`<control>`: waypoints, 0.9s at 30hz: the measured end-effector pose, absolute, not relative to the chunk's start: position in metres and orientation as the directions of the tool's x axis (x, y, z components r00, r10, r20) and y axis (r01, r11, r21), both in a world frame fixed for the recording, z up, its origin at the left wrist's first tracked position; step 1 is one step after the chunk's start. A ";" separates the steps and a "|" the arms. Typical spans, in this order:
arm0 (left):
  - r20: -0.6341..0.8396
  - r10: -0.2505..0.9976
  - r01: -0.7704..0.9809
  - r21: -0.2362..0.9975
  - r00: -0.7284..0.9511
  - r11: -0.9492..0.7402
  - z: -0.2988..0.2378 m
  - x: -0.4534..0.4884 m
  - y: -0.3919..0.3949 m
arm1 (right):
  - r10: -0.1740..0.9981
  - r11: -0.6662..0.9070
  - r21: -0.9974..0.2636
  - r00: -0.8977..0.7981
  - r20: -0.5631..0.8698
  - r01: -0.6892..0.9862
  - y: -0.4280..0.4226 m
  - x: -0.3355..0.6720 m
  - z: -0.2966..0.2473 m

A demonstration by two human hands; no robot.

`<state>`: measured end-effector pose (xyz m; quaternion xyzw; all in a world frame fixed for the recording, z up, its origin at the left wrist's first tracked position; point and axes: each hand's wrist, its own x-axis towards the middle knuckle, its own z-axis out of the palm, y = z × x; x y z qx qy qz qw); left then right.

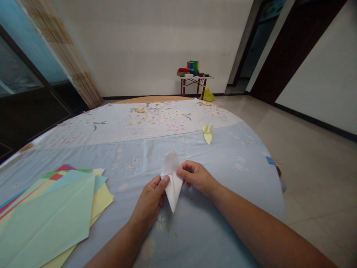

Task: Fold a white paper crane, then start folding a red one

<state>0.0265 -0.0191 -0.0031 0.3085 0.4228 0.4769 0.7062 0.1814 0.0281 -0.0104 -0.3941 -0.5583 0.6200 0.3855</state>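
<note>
We take the folded white paper (172,182) as the centre of a clock face; it is just below the middle of our view, its sharp point aimed at 6 o'clock and a broader flap reaching toward 12. Our left hand (152,195), at 8 o'clock, pinches its left edge, thumb on top. Our right hand (196,176), at 3 o'clock, grips the right edge between thumb and fingers. At 1 o'clock, a folded yellow paper (208,137) lies on the floral tablecloth (242,178). At 9 o'clock spreads a loose stack of coloured paper (52,212).
</note>
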 end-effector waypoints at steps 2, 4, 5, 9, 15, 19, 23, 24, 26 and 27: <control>-0.317 0.930 -0.403 0.839 0.187 0.367 -0.004 0.026 -0.020 | 0.913 -0.076 -0.997 -0.402 -0.072 0.006 0.029 0.182 -0.011; -0.314 0.928 -0.378 0.850 0.199 0.368 -0.006 0.026 -0.020 | 0.916 -0.054 -0.996 -0.394 -0.075 0.066 0.030 0.184 -0.012; -0.311 0.927 -0.362 0.856 0.210 0.369 -0.008 0.026 -0.020 | 0.919 -0.031 -0.995 -0.390 -0.065 0.092 0.030 0.184 -0.013; -0.305 0.921 -0.315 0.873 0.244 0.373 -0.014 0.025 -0.020 | 0.915 0.052 -0.988 -0.402 -0.011 0.145 0.031 0.185 -0.013; -0.318 0.924 -0.237 0.901 0.212 0.364 -0.014 0.026 -0.020 | 0.919 0.063 -0.975 -0.393 -0.027 0.213 0.028 0.183 -0.013; -0.324 0.927 -0.174 0.918 0.191 0.357 -0.010 0.028 -0.022 | 0.917 0.074 -0.981 -0.398 -0.005 0.182 0.027 0.184 -0.013; -0.315 0.931 -0.071 0.941 0.183 0.332 -0.008 0.028 -0.023 | 0.904 0.064 -0.997 -0.426 0.043 0.036 0.026 0.183 -0.011; -0.313 0.931 -0.052 0.943 0.188 0.327 -0.008 0.028 -0.023 | 0.899 0.049 -0.999 -0.435 0.040 0.011 0.025 0.183 -0.011; -0.308 0.930 -0.032 0.947 0.203 0.320 -0.010 0.028 -0.023 | 0.896 0.009 -1.000 -0.443 0.015 -0.016 0.024 0.181 -0.010; -0.303 0.930 -0.031 0.948 0.210 0.316 -0.011 0.028 -0.022 | 0.896 -0.011 -1.000 -0.444 0.000 -0.024 0.024 0.180 -0.009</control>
